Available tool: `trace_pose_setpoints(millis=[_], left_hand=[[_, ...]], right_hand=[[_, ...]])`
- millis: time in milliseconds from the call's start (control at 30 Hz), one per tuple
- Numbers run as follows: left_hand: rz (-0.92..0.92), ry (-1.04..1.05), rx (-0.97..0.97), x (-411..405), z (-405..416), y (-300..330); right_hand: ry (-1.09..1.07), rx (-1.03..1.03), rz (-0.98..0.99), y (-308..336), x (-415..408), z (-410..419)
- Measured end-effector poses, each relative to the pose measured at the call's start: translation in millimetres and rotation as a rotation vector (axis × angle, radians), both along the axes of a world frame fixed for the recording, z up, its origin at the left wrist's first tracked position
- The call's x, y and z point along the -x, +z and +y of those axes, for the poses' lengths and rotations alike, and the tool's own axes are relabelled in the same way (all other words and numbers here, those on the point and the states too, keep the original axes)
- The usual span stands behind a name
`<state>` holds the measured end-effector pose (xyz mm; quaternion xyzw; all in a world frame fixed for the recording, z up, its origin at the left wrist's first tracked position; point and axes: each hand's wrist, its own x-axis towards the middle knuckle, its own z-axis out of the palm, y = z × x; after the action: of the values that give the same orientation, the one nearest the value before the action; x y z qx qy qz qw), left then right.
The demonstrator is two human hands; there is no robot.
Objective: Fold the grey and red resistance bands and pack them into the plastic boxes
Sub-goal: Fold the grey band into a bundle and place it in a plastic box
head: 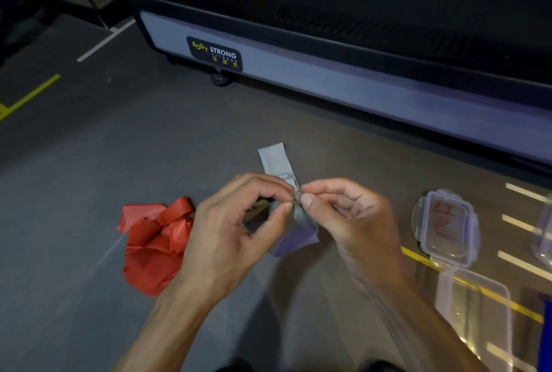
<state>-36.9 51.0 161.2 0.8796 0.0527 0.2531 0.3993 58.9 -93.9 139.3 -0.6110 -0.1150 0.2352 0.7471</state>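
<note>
The grey resistance band (pixel 276 161) lies on the dark floor in front of me, one flat end stretching away, the other end bunched between my hands. My left hand (pixel 236 228) and my right hand (pixel 349 216) both pinch the bunched grey part near its middle, fingertips almost touching. The red resistance band (pixel 155 240) sits crumpled in a heap on the floor to the left, partly hidden behind my left wrist. A clear plastic box (pixel 475 312) stands open at the lower right, with its clip lid (pixel 445 228) lying flat beside it.
A treadmill base (pixel 328 79) with a "Body Strong" label runs across the far side. Yellow (pixel 30 96) and white floor lines mark the floor. Another clear container edge (pixel 545 231) shows at the right border.
</note>
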Motion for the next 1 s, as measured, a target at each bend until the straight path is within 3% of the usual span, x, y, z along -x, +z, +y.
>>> trace_pose_setpoints(millis=[333, 1000], left_hand=[[0.019, 0.027, 0.09, 4, 2, -7], [-0.026, 0.065, 0.296, -1, -3, -17]], right_hand=[[-0.052, -0.021, -0.024, 3, -1, -1], [0.082, -0.048, -0.037, 5, -2, -1]])
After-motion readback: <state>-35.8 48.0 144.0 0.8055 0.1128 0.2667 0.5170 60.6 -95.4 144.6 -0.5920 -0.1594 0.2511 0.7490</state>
